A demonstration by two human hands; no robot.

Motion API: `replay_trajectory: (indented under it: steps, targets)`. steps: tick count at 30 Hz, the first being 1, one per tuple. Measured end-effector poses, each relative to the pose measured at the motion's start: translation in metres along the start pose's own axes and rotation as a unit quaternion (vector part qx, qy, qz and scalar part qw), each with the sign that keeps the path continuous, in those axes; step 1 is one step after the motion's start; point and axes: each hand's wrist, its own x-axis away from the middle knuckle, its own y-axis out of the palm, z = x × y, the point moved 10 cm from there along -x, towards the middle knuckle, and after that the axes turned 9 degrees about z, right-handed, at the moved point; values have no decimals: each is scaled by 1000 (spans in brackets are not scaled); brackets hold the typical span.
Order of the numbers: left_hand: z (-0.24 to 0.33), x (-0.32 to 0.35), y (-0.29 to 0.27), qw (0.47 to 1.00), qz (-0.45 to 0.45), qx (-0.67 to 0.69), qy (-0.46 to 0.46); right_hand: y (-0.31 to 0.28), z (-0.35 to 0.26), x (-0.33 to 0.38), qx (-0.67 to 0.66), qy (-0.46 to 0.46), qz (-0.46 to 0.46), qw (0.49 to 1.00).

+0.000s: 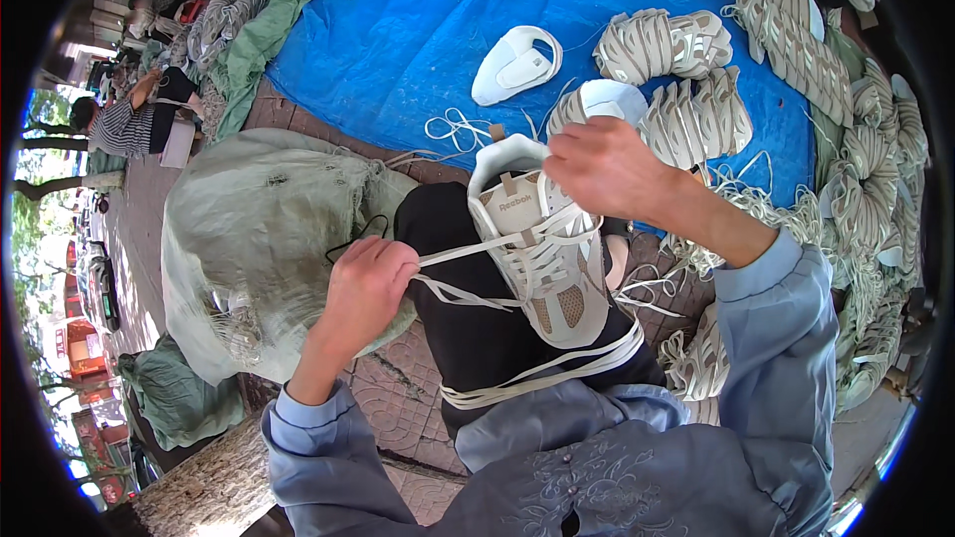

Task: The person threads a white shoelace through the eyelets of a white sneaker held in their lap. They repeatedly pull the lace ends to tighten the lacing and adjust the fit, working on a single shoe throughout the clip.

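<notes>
A white and beige sneaker upper (532,229) rests on my black-trousered knee, its toe pointing toward me. White lace (468,252) crosses its lower eyelets and tongue. My left hand (368,283) is closed on the lace, drawing it taut to the left of the upper. At the upper's right collar edge, my right hand (600,167) is closed in a pinch with a lace running down from it; the fingertips are partly hidden. A bundle of white laces (547,368) is looped around my thigh, just below the toe.
A blue tarp (418,50) ahead carries a loose white upper (516,66) and stacked beige uppers (662,45). More stacks (865,179) line the right. A pale sack (269,229) and green bag (179,393) stand left. People (149,104) sit at far left.
</notes>
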Motion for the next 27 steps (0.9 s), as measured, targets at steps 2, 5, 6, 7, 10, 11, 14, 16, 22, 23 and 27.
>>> replay_trajectory:
  steps: [2,5,6,7,10,11,14,16,22,23,27]
  targets:
    - [-13,6,6,997,-14,50,-53,11,14,29,-97,86,-15,991]
    - [-13,0,16,988,-23,123,-88,22,24,55,-169,171,3,971]
    - [-15,1,22,982,-56,141,-114,24,26,59,-179,196,13,964]
    - [-25,5,28,957,-87,213,-179,31,26,60,-184,214,-4,959]
    - [-32,7,35,837,-145,432,-302,36,27,59,-162,208,9,965]
    - [-34,7,33,826,-153,444,-311,37,20,56,-142,173,11,975]
    - [-37,8,31,799,-169,472,-331,34,3,48,-89,83,27,992]
    - [-38,5,30,808,-173,466,-316,26,10,44,-91,83,35,992]
    - [-38,-10,12,814,-111,482,-305,16,24,36,-282,161,26,946]
    - [-40,-13,10,805,-99,501,-302,31,32,42,-360,246,-32,899]
    - [-45,-15,2,788,-114,519,-311,64,39,72,-583,435,-130,674]
